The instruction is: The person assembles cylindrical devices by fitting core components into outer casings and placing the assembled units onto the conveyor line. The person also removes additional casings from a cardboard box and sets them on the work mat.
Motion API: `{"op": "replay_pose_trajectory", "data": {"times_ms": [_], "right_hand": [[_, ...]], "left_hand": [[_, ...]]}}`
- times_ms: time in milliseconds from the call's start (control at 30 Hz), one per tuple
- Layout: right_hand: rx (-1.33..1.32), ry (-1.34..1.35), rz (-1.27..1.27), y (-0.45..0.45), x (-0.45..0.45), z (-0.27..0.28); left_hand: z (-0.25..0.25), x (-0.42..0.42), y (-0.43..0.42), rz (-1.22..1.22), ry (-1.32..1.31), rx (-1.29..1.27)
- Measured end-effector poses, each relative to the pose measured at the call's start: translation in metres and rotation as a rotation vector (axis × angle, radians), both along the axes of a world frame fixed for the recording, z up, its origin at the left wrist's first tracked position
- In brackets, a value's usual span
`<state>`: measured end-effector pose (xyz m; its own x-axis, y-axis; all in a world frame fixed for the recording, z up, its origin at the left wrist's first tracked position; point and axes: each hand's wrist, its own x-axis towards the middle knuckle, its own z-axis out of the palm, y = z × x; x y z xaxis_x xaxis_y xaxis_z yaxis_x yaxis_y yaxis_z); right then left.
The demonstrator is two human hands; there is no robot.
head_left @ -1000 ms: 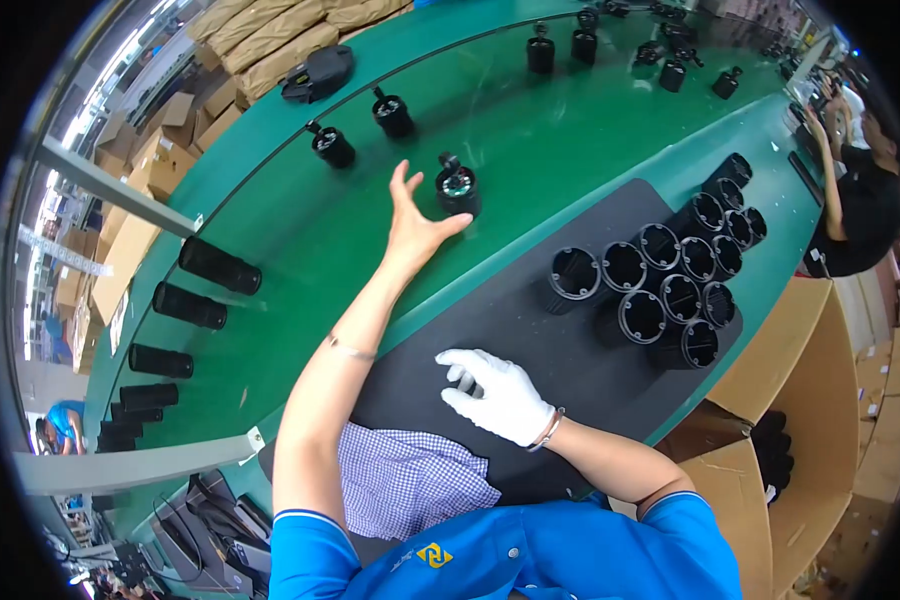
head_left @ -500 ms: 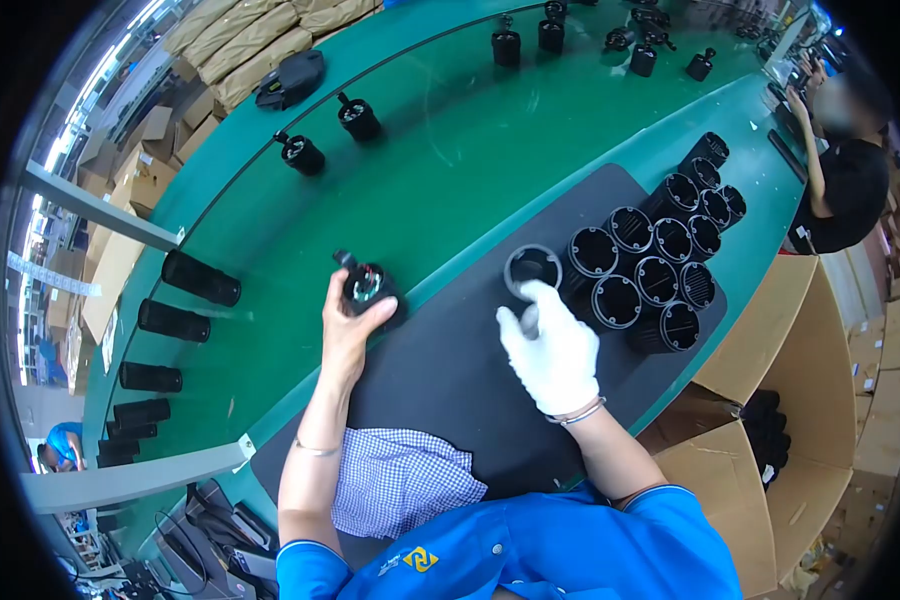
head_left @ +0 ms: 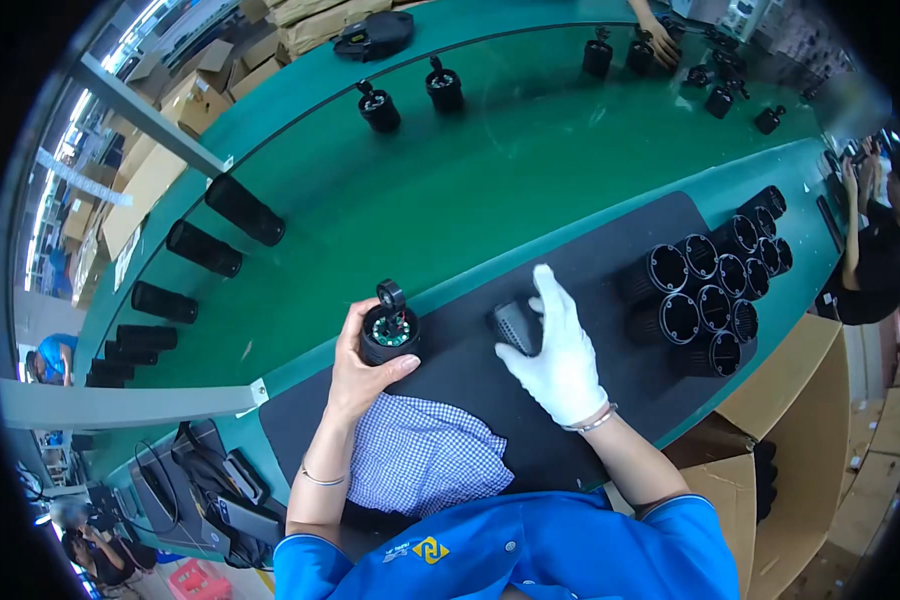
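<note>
My bare left hand (head_left: 358, 372) is wrapped round a black cylindrical unit (head_left: 390, 338), upright, with a green circuit board and a ring-shaped bracket on top. It is held over the front edge of the black mat (head_left: 460, 345). My right hand (head_left: 560, 360), in a white glove, holds a tilted black tube (head_left: 513, 328) with a slotted side between thumb and fingers. A checked cloth (head_left: 425, 455) lies crumpled just below both hands. Several open black tubes (head_left: 680, 318) stand grouped on the mat to the right of my gloved hand.
Several black cylinders (head_left: 245, 210) line the green table's left side. Two bracketed units (head_left: 378, 108) stand at its far edge, others farther right, where another person's hand (head_left: 658, 40) touches one. A person in black (head_left: 875, 240) is at right, beside an open carton (head_left: 795, 450). A grey frame bar (head_left: 140, 402) crosses at left.
My left hand has taken hold of a bracketed unit and brought it from the green surface to the mat. My right hand has taken a tube from beside the group and tilted it.
</note>
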<state>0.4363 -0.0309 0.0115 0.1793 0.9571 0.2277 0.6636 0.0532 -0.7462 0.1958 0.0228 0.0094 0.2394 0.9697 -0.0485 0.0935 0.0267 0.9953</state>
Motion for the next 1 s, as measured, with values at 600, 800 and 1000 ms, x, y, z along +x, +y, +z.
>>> {"op": "replay_pose_trajectory", "data": {"times_ms": [600, 800, 1000], "right_hand": [[-0.075, 0.483, 0.245, -0.037, 0.033, -0.006], [-0.025, 0.527, 0.345, -0.03, 0.044, -0.004], [-0.065, 0.576, 0.417, -0.022, 0.045, 0.008]], "left_hand": [[0.027, 0.003, -0.008, -0.299, 0.452, 0.326], [0.035, 0.011, -0.011, -0.389, 0.499, 0.382], [0.039, 0.017, -0.012, -0.451, 0.506, 0.485]]}}
